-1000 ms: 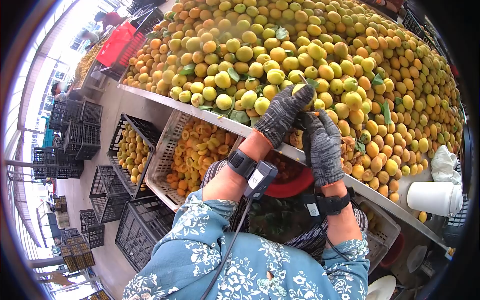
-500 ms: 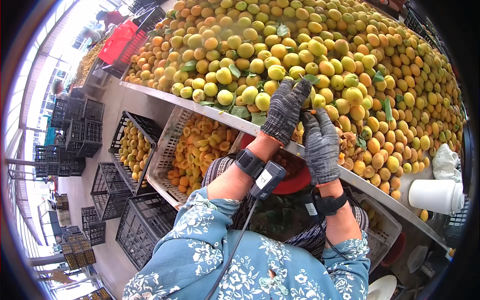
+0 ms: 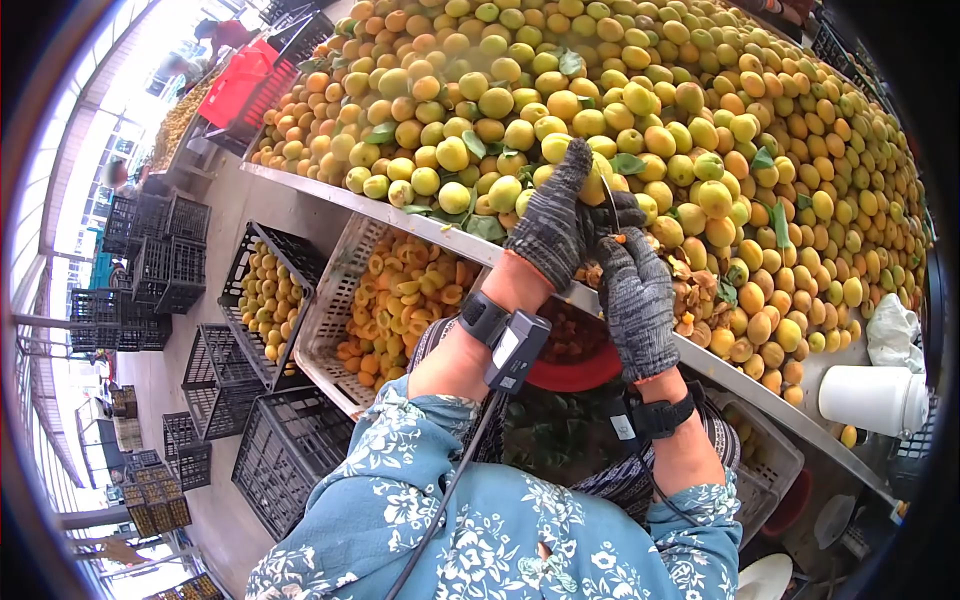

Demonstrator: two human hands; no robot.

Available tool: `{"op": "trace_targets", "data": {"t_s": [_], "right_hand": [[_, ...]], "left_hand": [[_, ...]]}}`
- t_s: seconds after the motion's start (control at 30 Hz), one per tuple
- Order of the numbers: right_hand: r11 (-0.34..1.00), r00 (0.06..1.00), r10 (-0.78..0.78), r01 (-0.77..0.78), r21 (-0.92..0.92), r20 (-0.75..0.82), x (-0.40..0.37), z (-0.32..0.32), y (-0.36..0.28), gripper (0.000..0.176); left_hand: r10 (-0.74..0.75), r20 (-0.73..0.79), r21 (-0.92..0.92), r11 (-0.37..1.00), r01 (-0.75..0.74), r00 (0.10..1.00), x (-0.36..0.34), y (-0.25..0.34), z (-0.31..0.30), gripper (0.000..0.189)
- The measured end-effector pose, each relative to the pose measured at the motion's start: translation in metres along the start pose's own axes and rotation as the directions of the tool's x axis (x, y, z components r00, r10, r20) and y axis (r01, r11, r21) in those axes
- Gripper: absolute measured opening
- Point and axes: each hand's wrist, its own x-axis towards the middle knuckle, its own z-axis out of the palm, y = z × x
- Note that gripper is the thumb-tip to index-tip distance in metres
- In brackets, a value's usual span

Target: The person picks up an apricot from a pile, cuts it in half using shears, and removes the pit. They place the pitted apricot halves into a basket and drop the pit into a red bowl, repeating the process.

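Both hands wear dark grey knitted gloves. My left hand is closed round a yellow-green apricot at the near edge of the big fruit pile. My right hand is just to its right, its fingers closed on a small knife; the thin dark blade stands upright against the apricot, and its handle is mostly hidden in the glove. Brown, squashed fruit bits lie on the table beside my right hand. Below my hands is a red basin with dark bits in it.
A white crate of halved apricots stands left of my lap. Beyond it are a black crate of whole fruit and stacked black crates. The metal table edge runs in front of me. A white bucket is at the right.
My left hand has turned and shifted slightly left and down, showing the apricot it holds. The knife blade is now visible between my hands. My right hand has moved slightly down.
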Motion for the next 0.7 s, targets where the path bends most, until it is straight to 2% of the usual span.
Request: {"op": "trace_targets", "data": {"t_s": [0.07, 0.1, 0.17, 0.2, 0.27, 0.3, 0.33, 0.4, 0.47, 0.5, 0.57, 0.63, 0.67, 0.7], "right_hand": [[0.987, 0.984, -0.158, 0.159, 0.014, -0.086, 0.004, 0.007, 0.011, 0.025], [0.987, 0.984, -0.156, 0.158, 0.011, -0.085, 0.008, 0.008, 0.016, 0.025], [0.981, 0.984, -0.139, 0.152, 0.119, -0.113, 0.017, 0.008, 0.021, 0.031], [0.981, 0.983, -0.144, 0.157, 0.111, -0.114, 0.017, 0.005, 0.017, 0.031], [0.92, 0.958, -0.267, 0.222, -0.323, -0.103, 0.017, 0.001, 0.006, 0.032], [0.959, 0.969, -0.236, 0.219, -0.178, -0.076, 0.019, -0.001, 0.009, 0.033], [0.959, 0.969, -0.238, 0.222, -0.179, -0.073, 0.02, 0.0, 0.01, 0.033], [0.979, 0.971, -0.204, 0.2, -0.043, -0.124, 0.019, 0.0, 0.01, 0.034], [0.977, 0.972, -0.206, 0.197, -0.081, -0.116, 0.015, -0.002, 0.007, 0.034], [0.974, 0.972, -0.207, 0.194, -0.118, -0.107, 0.013, -0.003, 0.003, 0.034], [0.969, 0.974, -0.208, 0.192, -0.156, -0.095, 0.011, -0.003, 0.001, 0.035], [0.978, 0.976, -0.208, 0.208, -0.006, -0.065, 0.011, -0.005, -0.001, 0.033], [0.978, 0.976, -0.209, 0.209, -0.006, -0.065, 0.012, -0.009, -0.003, 0.033], [0.991, 0.999, -0.054, 0.053, 0.127, 0.007, 0.013, -0.016, -0.004, 0.032]], "left_hand": [[-0.037, 0.068, 0.014, 0.999, 0.036, 0.997, -0.002, -0.005, 0.003, 0.04], [0.042, -0.029, 0.09, 0.995, -0.039, 0.999, 0.005, -0.017, -0.002, 0.038], [0.069, -0.056, 0.135, 0.989, -0.061, 0.996, 0.011, -0.02, -0.007, 0.037], [0.101, -0.075, 0.183, 0.979, -0.085, 0.992, 0.013, -0.019, -0.004, 0.037], [0.076, -0.083, 0.166, 0.984, -0.061, 0.994, 0.005, -0.014, -0.001, 0.039], [0.045, -0.062, 0.207, 0.978, -0.032, 0.997, 0.002, -0.01, -0.001, 0.04], [0.016, -0.042, 0.247, 0.969, -0.005, 0.999, 0.001, -0.007, -0.001, 0.04], [0.063, -0.042, 0.3, 0.953, -0.047, 0.997, 0.0, -0.002, -0.001, 0.038], [-0.047, 0.056, 0.144, 0.989, 0.039, 0.997, -0.006, 0.005, 0.004, 0.033], [-0.047, 0.055, 0.145, 0.989, 0.039, 0.997, -0.009, 0.004, 0.008, 0.033], [0.141, -0.02, 0.304, 0.944, -0.128, 0.99, -0.015, 0.002, 0.012, 0.03], [0.128, 0.02, 0.332, 0.935, -0.127, 0.992, -0.014, 0.003, 0.009, 0.029], [0.112, 0.06, 0.361, 0.924, -0.126, 0.992, -0.012, 0.005, 0.006, 0.029], [0.093, 0.101, 0.391, 0.912, -0.125, 0.991, -0.009, 0.007, 0.002, 0.028]]}}
